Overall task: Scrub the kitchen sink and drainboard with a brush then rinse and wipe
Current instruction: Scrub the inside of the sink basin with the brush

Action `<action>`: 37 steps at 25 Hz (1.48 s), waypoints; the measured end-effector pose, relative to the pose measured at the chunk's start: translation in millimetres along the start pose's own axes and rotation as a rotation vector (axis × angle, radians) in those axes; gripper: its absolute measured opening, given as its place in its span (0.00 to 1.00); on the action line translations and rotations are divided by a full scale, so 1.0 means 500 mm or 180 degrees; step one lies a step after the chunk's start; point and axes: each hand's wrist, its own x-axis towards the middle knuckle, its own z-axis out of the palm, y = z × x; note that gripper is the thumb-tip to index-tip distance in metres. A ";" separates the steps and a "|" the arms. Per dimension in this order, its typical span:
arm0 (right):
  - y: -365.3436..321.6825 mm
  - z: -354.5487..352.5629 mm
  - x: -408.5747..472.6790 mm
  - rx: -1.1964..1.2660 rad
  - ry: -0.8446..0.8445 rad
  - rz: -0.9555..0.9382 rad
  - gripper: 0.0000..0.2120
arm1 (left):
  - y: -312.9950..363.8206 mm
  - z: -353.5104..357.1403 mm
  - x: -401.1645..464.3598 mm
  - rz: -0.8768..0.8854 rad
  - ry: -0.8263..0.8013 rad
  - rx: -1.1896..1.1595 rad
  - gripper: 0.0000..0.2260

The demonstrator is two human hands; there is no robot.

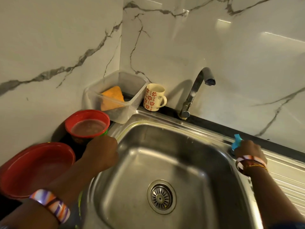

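Stainless sink fills centre, basin bare, round drain strainer near the front. Drainboard runs off to the right, ridged.

Right hand sits on the far right corner of the sink rim where it meets the drainboard, fingers curled round a blue brush; only the blue top pokes out past the knuckles, bristle end hidden under the hand. Bangles on that wrist.

Left hand is at the far left rim of the sink, knuckles up, fingers curled under & out of sight. It's just beside a red cup w/ a green bit at its edge; can't tell if it grips the cup or just the rim. Striped bangle on the left forearm.

Other stuff: big red bowl near left on the dark counter, clear plastic tub in the far corner w/ an orange sponge inside, patterned mug just right of the tub, tap behind the sink w/ spout over the far rim. Marble-look wall behind.
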 end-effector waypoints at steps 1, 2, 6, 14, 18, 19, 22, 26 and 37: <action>-0.020 0.005 -0.006 0.0061 -0.0013 -0.0110 0.14 | -0.002 0.000 0.001 -0.0043 -0.0020 -0.0081 0.13; -0.051 0.032 -0.010 0.0108 0.0041 -0.0362 0.13 | -0.003 -0.002 0.001 -0.0068 -0.0024 -0.0154 0.13; -0.297 0.163 -0.104 0.0683 -0.0379 -0.1255 0.15 | -0.009 -0.004 0.000 -0.0113 0.0069 -0.0363 0.10; -0.399 0.208 -0.202 0.1810 -0.1414 -0.1233 0.16 | -0.020 -0.021 0.000 -0.0265 0.0050 -0.0893 0.17; -0.383 0.212 -0.207 0.1466 -0.1373 -0.1532 0.17 | -0.023 -0.018 0.004 -0.0209 0.0051 -0.0903 0.17; -0.401 0.205 -0.185 0.1386 -0.1234 -0.1482 0.17 | -0.022 -0.020 0.003 -0.0202 -0.0018 -0.0898 0.17; -0.456 0.173 -0.135 0.1536 -0.1214 -0.1287 0.15 | -0.019 -0.022 0.003 -0.0178 -0.0043 -0.0859 0.16; -0.404 0.184 -0.196 0.1740 -0.1541 -0.1398 0.15 | -0.030 -0.028 0.019 -0.0326 -0.0068 -0.0946 0.07; -0.377 0.181 -0.095 0.0484 -0.0811 -0.2004 0.18 | -0.027 -0.032 0.027 -0.0481 -0.0057 -0.0958 0.17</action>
